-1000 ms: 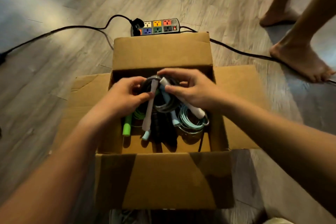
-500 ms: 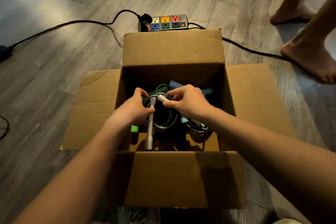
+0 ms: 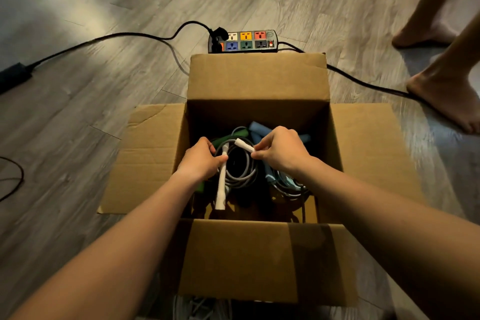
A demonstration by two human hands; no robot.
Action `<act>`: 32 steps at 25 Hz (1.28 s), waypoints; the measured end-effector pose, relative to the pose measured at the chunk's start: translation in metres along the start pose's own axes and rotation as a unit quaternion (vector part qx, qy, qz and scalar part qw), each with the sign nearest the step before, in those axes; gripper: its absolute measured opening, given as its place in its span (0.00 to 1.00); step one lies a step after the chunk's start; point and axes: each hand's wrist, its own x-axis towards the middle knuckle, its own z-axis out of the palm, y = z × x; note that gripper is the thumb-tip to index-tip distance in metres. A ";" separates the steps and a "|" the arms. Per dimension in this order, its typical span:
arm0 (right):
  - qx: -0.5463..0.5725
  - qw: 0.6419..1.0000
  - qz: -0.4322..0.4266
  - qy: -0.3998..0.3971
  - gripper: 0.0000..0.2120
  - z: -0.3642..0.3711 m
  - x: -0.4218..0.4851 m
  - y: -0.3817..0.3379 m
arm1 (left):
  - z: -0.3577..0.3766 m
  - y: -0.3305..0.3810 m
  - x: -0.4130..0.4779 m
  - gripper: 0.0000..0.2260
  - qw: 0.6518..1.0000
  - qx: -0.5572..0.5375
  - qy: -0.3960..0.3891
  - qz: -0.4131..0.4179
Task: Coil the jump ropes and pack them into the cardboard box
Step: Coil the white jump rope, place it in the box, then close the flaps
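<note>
Head view: coiled grey rope [image 3: 241,176] held by both hands inside an open box [image 3: 246,254], centre frame.

Left hand [image 3: 200,161] curls round the top of one white handle [image 3: 221,189], which points toward the lower edge. Right hand [image 3: 280,153] pinches the end of the second handle [image 3: 244,145] between thumb and fingertips. The grey coil hangs between them, low in the box. Other ropes lie beneath: blue handles [image 3: 255,128] behind, a pale blue coil [image 3: 285,184] at right, a green handle [image 3: 200,186] at left. Box flaps fold outward. Beyond the box, upper centre, a power strip [image 3: 242,41] lies on the wood floor [image 3: 104,112]. Bare feet [image 3: 441,101] stand at upper right.
</note>
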 end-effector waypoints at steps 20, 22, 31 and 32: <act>-0.074 0.974 0.105 0.188 0.26 -0.139 -0.058 0.092 | -0.096 -0.050 -0.028 0.30 0.985 -0.066 0.140 -0.073; 0.030 0.980 0.143 0.139 0.33 -0.143 -0.065 0.094 | -0.099 -0.050 -0.033 0.32 0.983 -0.112 0.128 -0.072; 0.101 0.988 0.033 0.109 0.27 -0.166 -0.072 0.016 | -0.132 0.026 -0.075 0.20 0.979 -0.084 0.139 0.123; 0.120 0.987 0.022 0.101 0.28 -0.155 -0.072 0.005 | -0.118 0.037 -0.079 0.19 0.978 -0.075 0.118 0.157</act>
